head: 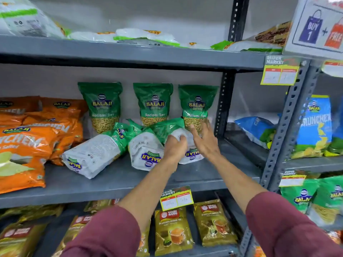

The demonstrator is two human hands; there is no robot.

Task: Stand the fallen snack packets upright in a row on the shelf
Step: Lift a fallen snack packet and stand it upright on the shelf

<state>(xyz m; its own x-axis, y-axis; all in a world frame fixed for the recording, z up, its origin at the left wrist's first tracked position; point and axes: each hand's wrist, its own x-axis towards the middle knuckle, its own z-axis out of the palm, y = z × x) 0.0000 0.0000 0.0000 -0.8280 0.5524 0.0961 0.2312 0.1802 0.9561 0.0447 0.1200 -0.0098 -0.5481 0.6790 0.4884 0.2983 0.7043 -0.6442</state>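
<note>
Three green Balaji Ratlami Sev packets stand upright at the back of the grey middle shelf (115, 184): left one (101, 106), middle one (153, 103), right one (197, 106). In front of them three packets lie fallen, white backs up: a left one (92, 154), a middle one (143, 151) and a right one (185, 143). My left hand (175, 146) grips the right fallen packet at its middle. My right hand (207, 140) rests with fingers spread against that packet's right side, its fingertips touching the bottom of the right upright packet.
Orange Crunchem packets (27, 141) are piled at the shelf's left. A perforated grey upright (222, 102) bounds the bay on the right; blue packets (315, 125) fill the neighbouring bay. Tea pouches (172, 230) stand below, white-green packets (144, 37) lie above. A price tag (176, 198) hangs on the shelf lip.
</note>
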